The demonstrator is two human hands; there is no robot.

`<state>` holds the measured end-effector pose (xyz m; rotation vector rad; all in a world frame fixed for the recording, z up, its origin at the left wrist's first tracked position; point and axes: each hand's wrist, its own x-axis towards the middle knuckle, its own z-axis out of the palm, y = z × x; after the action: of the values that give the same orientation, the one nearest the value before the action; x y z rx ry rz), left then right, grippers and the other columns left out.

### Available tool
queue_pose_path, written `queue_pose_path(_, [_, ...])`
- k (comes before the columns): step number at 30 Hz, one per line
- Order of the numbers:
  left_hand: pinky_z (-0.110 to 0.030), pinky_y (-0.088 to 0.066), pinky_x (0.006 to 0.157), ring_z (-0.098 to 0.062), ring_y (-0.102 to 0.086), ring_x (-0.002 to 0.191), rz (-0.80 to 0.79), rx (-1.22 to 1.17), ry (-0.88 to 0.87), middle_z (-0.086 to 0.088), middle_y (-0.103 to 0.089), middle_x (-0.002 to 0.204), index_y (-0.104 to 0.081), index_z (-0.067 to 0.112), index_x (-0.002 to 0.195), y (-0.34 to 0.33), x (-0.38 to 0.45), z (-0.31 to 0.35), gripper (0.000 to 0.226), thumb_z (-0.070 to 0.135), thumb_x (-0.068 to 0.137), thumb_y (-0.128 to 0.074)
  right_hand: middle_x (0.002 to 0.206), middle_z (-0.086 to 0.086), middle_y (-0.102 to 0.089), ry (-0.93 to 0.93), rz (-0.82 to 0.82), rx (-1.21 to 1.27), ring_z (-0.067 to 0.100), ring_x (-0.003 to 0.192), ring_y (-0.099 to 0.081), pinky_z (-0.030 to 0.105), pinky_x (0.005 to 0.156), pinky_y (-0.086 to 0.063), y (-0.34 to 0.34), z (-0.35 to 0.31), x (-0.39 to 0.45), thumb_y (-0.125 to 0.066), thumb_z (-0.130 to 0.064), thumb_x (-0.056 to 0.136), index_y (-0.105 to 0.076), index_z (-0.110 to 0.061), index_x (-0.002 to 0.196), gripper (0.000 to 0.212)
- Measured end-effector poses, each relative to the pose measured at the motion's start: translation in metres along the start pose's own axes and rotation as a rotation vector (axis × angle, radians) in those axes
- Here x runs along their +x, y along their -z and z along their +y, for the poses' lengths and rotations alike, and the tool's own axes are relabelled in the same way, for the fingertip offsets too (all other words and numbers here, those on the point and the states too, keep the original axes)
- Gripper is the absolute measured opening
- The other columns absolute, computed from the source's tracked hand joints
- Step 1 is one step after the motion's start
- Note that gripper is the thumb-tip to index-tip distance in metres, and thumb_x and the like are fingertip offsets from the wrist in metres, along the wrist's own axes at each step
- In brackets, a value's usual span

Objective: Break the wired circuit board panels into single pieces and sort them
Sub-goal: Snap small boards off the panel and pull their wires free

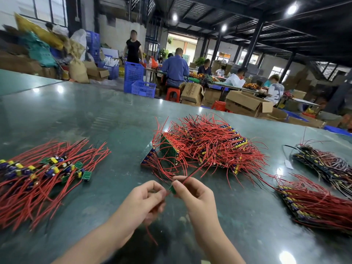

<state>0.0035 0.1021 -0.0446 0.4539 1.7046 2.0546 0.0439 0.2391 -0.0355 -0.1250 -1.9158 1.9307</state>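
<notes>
A small green circuit board piece point(173, 188) with red wires sits between my two hands above the dark green table point(85, 115). My left hand point(144, 201) pinches its left side, and red wires trail down below the fingers. My right hand point(192, 193) pinches the right side, where a red wire runs up and away. A big heap of wired board panels point(205, 145) lies just beyond my hands. Single broken-off boards with yellow and blue parts lie in a pile point(43, 172) at the left.
Two more stacks of wired panels lie at the right, one near point(314, 204) and one farther back point(323, 166). Beyond the table's far edge are cardboard boxes point(245, 103), blue crates point(137, 80), red stools and several people working at other tables.
</notes>
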Motion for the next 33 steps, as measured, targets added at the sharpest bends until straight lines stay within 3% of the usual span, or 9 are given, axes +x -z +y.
queue_pose_path(5, [-0.015,-0.026,0.036,-0.009,-0.035,0.039,0.050,0.129,-0.139,-0.003,-0.054,0.053,-0.050,0.003,0.081,-0.003,-0.006,-0.002,0.013,0.006,0.090,-0.060,0.074,-0.003,-0.071,0.022,0.028,0.015,0.005,0.071,-0.062,0.019,0.072,-0.051,-0.001,0.001,-0.001,-0.067,-0.004,0.084,-0.073,-0.013,0.080,0.011])
queue_pose_path(11, [-0.014,-0.029,0.037,-0.017,-0.041,0.035,0.047,0.251,-0.218,-0.010,-0.063,0.057,-0.046,0.002,0.075,-0.003,-0.005,-0.004,0.020,0.004,0.091,-0.059,0.071,-0.005,-0.071,0.075,0.104,-0.022,0.001,0.067,-0.062,0.013,0.065,-0.047,-0.006,0.004,-0.005,-0.069,-0.003,0.082,-0.073,-0.015,0.077,0.014])
queue_pose_path(15, [-0.015,-0.028,0.043,-0.009,-0.033,0.040,-0.017,0.357,-0.259,-0.008,-0.066,0.059,-0.051,0.009,0.074,-0.002,-0.005,-0.004,0.019,0.006,0.091,-0.059,0.070,-0.003,-0.071,0.069,0.164,-0.013,0.002,0.067,-0.063,0.014,0.065,-0.048,-0.007,0.006,-0.007,-0.071,-0.003,0.080,-0.073,-0.017,0.075,0.015])
queue_pose_path(21, [-0.013,-0.026,0.037,-0.008,-0.033,0.035,-0.022,0.217,-0.103,-0.005,-0.057,0.052,-0.044,0.004,0.080,-0.008,-0.004,-0.007,0.018,0.009,0.098,-0.047,0.076,-0.001,-0.074,0.067,0.194,0.027,0.003,0.072,-0.065,0.015,0.069,-0.050,-0.004,0.001,-0.003,-0.070,-0.003,0.081,-0.075,-0.018,0.075,0.017])
queue_pose_path(25, [-0.012,-0.024,0.038,-0.005,-0.029,0.036,-0.034,0.244,-0.070,0.003,-0.046,0.045,-0.041,0.007,0.078,-0.010,-0.004,-0.004,0.022,0.011,0.099,-0.045,0.080,0.001,-0.075,0.036,0.213,0.088,0.005,0.074,-0.067,0.016,0.070,-0.052,-0.005,0.002,-0.003,-0.071,-0.002,0.080,-0.077,-0.019,0.077,0.018])
queue_pose_path(33, [-0.016,-0.021,0.037,-0.010,-0.027,0.037,-0.117,0.136,0.069,0.001,-0.049,0.051,-0.044,0.008,0.084,-0.013,-0.007,-0.005,0.017,0.014,0.100,-0.044,0.077,0.000,-0.074,-0.024,0.389,0.252,0.008,0.075,-0.066,0.021,0.077,-0.056,0.012,0.001,0.013,-0.067,0.000,0.082,-0.075,-0.014,0.080,0.015])
